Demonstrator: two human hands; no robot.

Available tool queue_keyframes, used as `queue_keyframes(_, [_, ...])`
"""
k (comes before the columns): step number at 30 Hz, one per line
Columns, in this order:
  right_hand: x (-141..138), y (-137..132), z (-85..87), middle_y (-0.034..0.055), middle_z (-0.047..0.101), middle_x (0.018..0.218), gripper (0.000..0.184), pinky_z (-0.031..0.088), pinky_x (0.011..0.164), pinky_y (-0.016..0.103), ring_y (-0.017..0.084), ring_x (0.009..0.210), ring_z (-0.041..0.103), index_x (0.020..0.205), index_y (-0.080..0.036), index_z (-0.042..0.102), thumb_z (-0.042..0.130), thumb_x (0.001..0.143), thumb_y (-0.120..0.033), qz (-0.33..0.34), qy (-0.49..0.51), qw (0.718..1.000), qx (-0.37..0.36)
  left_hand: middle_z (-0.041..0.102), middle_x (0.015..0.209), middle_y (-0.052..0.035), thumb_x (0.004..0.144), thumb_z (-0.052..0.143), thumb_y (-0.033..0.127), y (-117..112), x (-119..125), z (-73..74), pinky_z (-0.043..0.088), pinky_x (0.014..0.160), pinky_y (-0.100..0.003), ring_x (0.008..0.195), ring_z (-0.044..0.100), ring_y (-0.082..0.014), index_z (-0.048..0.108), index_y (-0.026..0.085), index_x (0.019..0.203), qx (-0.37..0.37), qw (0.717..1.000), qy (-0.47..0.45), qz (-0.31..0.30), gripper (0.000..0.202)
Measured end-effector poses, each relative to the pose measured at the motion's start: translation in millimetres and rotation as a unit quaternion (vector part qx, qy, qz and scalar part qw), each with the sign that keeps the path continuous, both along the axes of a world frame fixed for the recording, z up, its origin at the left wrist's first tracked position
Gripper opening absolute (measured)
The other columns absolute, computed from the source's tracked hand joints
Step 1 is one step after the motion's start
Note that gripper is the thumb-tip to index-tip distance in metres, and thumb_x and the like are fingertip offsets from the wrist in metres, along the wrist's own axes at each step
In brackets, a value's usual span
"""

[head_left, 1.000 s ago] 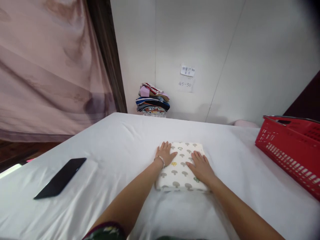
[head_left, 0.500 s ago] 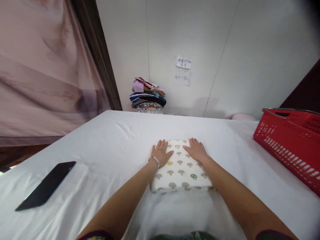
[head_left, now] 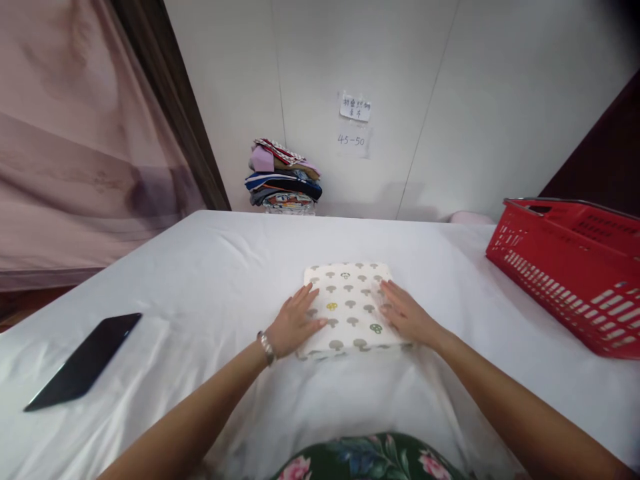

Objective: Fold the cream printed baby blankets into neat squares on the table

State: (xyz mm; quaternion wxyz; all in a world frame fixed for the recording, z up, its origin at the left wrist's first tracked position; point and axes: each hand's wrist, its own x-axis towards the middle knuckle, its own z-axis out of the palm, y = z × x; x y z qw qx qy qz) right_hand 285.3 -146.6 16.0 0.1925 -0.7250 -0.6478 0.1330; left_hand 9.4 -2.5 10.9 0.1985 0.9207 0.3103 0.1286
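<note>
A folded white cloth (head_left: 350,313) with a mushroom print in grey, green and yellow lies flat on the white-covered table (head_left: 240,267) in front of me. My left hand (head_left: 294,323) rests at the cloth's left edge, its fingers stretched over the border and a bracelet at the wrist. Along the right edge lies my right hand (head_left: 407,315), fingers extended, their tips on the cloth. Neither hand grips it.
A dark flat tablet or phone (head_left: 85,360) lies on the left of the table. At the right stands a red plastic basket (head_left: 565,267). Beyond the far edge, against the wall, is a stack of folded clothes (head_left: 284,177). A pink curtain (head_left: 75,133) hangs at left.
Both hands have slid from the upper part of the cloth toward me and outward to its side edges. The whole view has shifted slightly.
</note>
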Motion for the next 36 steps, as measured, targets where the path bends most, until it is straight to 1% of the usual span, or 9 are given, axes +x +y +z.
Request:
queue_keyframes(3, [-8,-43,-2.9,0.0014,0.021,0.145,0.061,0.019,0.108,0.042,0.021,0.133,0.015,0.14,-0.026,0.019,0.038,0.086,-0.048,0.084,-0.008,0.996,0.013,0.027,0.143,-0.0083,0.077,0.049,0.051,-25,-28,-9.9,0.025,0.106,-0.046,0.132,0.022,-0.025,0.032,0.021,0.134,0.084,0.995,-0.013,-0.045,0.067])
queue_keyframes(6, [-6,-60,-9.3,0.002,0.029,0.142,0.055,0.018,0.108,0.044,0.022,0.131,0.022,0.138,-0.024,0.027,0.04,0.086,-0.036,0.117,-0.061,0.991,0.02,0.036,0.139,-0.0077,0.079,0.051,0.04,-37,-38,-21.6,0.032,0.105,-0.042,0.129,0.029,-0.0228,0.036,0.021,0.131,0.14,0.988,-0.036,-0.059,0.058])
queue_keyframes(10, [0,-57,-19.7,0.0013,0.029,0.141,0.054,0.022,0.107,0.046,0.02,0.131,0.024,0.136,-0.022,0.032,0.035,0.083,-0.018,0.118,-0.113,0.986,0.044,0.041,0.135,-0.006,0.081,0.046,0.034,-39,-33,-28.8,0.036,0.103,-0.04,0.126,0.035,-0.0213,0.039,0.021,0.128,0.173,0.982,-0.069,-0.036,0.049])
queue_keyframes(14, [2,-54,-29.3,0.003,0.035,0.139,0.056,0.025,0.106,0.046,0.02,0.13,0.026,0.134,-0.02,0.037,0.033,0.078,-0.009,0.101,-0.146,0.982,0.071,0.043,0.134,-0.0065,0.08,0.046,0.031,-41,-28,-29.3,0.037,0.103,-0.038,0.126,0.036,-0.0214,0.042,0.018,0.126,0.191,0.98,-0.06,-0.02,0.048])
queue_keyframes(19, [7,-59,-38.6,0.006,0.043,0.133,0.05,0.028,0.106,0.043,0.019,0.127,0.032,0.127,-0.016,0.047,0.03,0.081,-0.006,0.071,-0.183,0.975,0.101,0.04,0.137,-0.0041,0.077,0.043,0.023,-46,-23,-33.5,0.037,0.102,-0.039,0.128,0.032,-0.0221,0.045,0.019,0.125,0.204,0.979,-0.019,-0.002,0.048])
queue_keyframes(24, [11,-64,-42.8,0.0054,0.041,0.135,0.051,0.029,0.105,0.044,0.019,0.128,0.029,0.128,-0.017,0.045,0.029,0.081,-0.006,0.077,-0.175,0.977,0.091,0.037,0.138,-0.0044,0.076,0.041,0.019,-46,-23,-37.8,0.036,0.102,-0.04,0.129,0.029,-0.0219,0.045,0.018,0.126,0.212,0.977,0.0,-0.016,0.05])
queue_keyframes(29, [5,-67,-44.7,0.0052,0.032,0.14,0.058,0.026,0.107,0.045,0.019,0.132,0.021,0.134,-0.017,0.037,0.032,0.077,-0.005,0.077,-0.143,0.983,0.08,0.036,0.138,-0.0062,0.075,0.043,0.021,-46,-26,-28.7,0.033,0.103,-0.042,0.128,0.031,-0.023,0.043,0.018,0.127,0.193,0.981,0.021,-0.026,0.053])
queue_keyframes(33, [-2,-71,-40.0,0.004,0.024,0.143,0.066,0.021,0.108,0.044,0.019,0.133,0.013,0.137,-0.015,0.031,0.034,0.072,-0.004,0.069,-0.115,0.99,0.051,0.037,0.138,-0.007,0.078,0.047,0.041,-48,-16,-10.6,0.03,0.103,-0.047,0.127,0.032,-0.0252,0.042,0.021,0.128,0.17,0.985,0.024,-0.019,0.054])
queue_keyframes(36, [-3,-71,-24.3,0.0011,0.02,0.144,0.068,0.018,0.108,0.047,0.02,0.134,0.013,0.138,-0.02,0.028,0.036,0.072,-0.007,0.062,-0.056,0.996,0.004,0.031,0.141,-0.0063,0.08,0.043,0.05,-49,-1,-2.6,0.023,0.105,-0.048,0.131,0.024,-0.0252,0.037,0.023,0.132,0.179,0.984,-0.004,-0.022,0.059])
